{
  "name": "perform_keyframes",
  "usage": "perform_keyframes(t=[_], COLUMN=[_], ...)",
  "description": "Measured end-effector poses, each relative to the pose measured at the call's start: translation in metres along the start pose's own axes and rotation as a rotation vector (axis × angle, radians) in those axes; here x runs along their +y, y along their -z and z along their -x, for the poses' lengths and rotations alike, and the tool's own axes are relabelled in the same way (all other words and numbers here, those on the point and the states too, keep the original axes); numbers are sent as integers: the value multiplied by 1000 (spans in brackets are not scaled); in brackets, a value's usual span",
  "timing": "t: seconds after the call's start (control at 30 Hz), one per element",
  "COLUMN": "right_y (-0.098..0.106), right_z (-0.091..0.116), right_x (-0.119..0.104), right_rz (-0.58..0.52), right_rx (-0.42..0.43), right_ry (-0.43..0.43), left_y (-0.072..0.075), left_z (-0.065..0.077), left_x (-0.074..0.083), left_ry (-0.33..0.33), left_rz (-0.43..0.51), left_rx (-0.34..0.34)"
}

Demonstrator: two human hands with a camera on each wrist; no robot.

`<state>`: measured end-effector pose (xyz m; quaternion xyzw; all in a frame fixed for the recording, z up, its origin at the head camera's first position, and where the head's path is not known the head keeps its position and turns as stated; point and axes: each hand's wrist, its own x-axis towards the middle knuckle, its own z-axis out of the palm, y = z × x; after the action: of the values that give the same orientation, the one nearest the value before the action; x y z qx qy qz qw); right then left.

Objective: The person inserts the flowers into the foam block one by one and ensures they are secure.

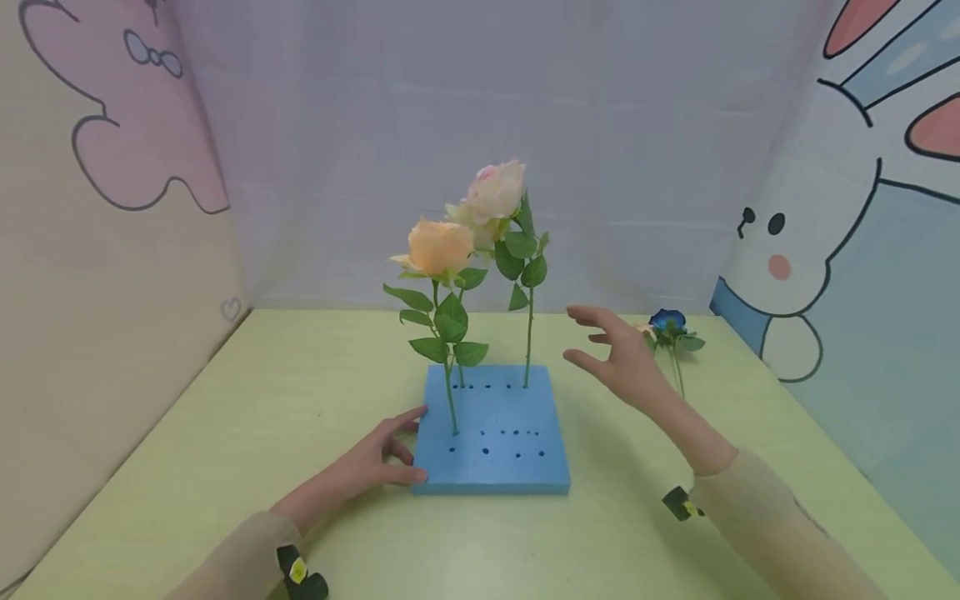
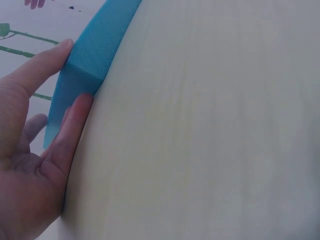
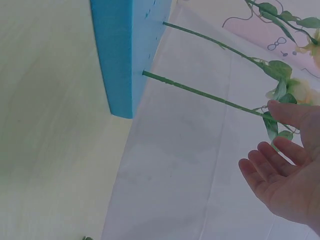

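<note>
A blue board (image 1: pixel 495 417) with rows of small holes lies on the table, and three artificial roses stand upright in it. The peach rose (image 1: pixel 440 248) rises from the left side; a pale pink rose (image 1: pixel 497 192) has its stem in the back right. A third, pale yellowish rose (image 1: pixel 472 223) stands behind, partly hidden. My left hand (image 1: pixel 375 454) touches the board's left edge with thumb and fingertips, against its side in the left wrist view. Right of the roses, my right hand (image 1: pixel 626 358) hovers with loosely bent fingers, holding nothing.
On the table (image 1: pixel 300 400) at the back right lies a blue rose (image 1: pixel 667 320), beside a pale flower partly hidden by my right hand. A pale curtain (image 1: pixel 375 125) closes off the back. Walls with cartoon figures flank both sides.
</note>
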<state>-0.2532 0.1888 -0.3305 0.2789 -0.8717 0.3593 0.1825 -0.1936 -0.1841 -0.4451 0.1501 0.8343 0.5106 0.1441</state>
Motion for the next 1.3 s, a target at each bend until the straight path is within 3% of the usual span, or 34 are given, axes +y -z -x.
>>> perform_keyframes(t=[0.3,0.6,0.83,1.07,1.3], right_y=[16,39,48,53,54], right_z=[15,30,41,46,50], right_x=[30,72,89,102,115], right_rz=[78,153,235,221,169], right_rx=[19,-17,-70,-125,-194], right_ry=[-75,-175,-227,-297,-353], left_y=[-1,0,1,0,0], left_z=[3,0,-2,0,1], left_x=[-2,5,7,4,3], left_ry=[-1,2,-16,-14,-9], left_rz=[3,-42,-27,16,-10], left_rx=[-10,4,-11,-19,-11])
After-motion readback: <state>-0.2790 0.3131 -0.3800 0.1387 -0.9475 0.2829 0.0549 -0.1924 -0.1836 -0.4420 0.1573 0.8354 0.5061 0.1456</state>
